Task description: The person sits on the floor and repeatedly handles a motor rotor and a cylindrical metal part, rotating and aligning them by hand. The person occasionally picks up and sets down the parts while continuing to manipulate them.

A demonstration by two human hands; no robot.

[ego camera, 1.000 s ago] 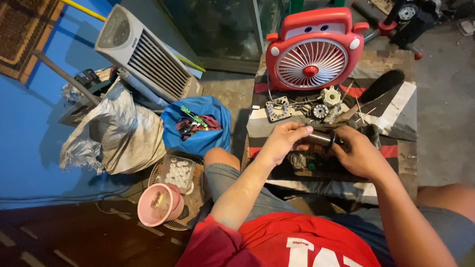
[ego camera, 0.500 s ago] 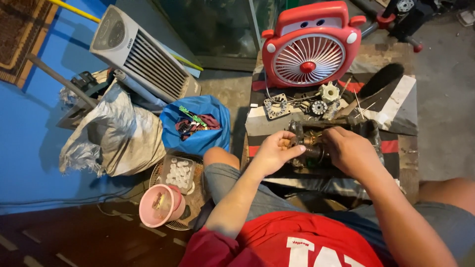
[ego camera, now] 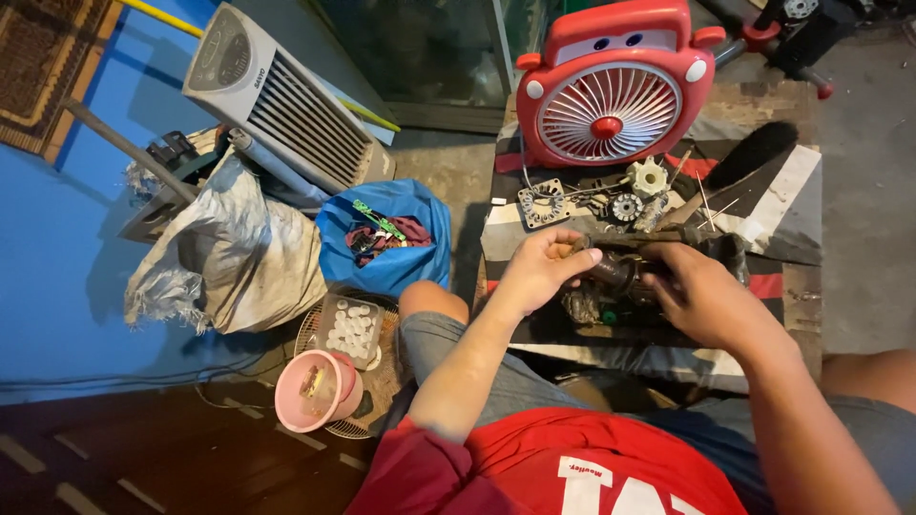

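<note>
I am gripping a dark cylindrical motor part [ego camera: 620,272] with both hands over the surface [ego camera: 792,205], my left hand [ego camera: 539,270] closed on its 9 o'clock end and my right hand [ego camera: 706,300] wrapped around its 3 o'clock end. The red fan [ego camera: 611,86] is standing at 12 o'clock, with 2 small metal pieces [ego camera: 584,202] lying between it and my hands.

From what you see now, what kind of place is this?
Probably an informal fan repair spot. A red fan stands by loose motor parts, both hands hold a dark motor piece, and a white cooler waits nearby.

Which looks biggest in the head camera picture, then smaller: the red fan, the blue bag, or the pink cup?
1. red fan
2. blue bag, looks a little smaller
3. pink cup, smallest even though nearer the camera
</note>
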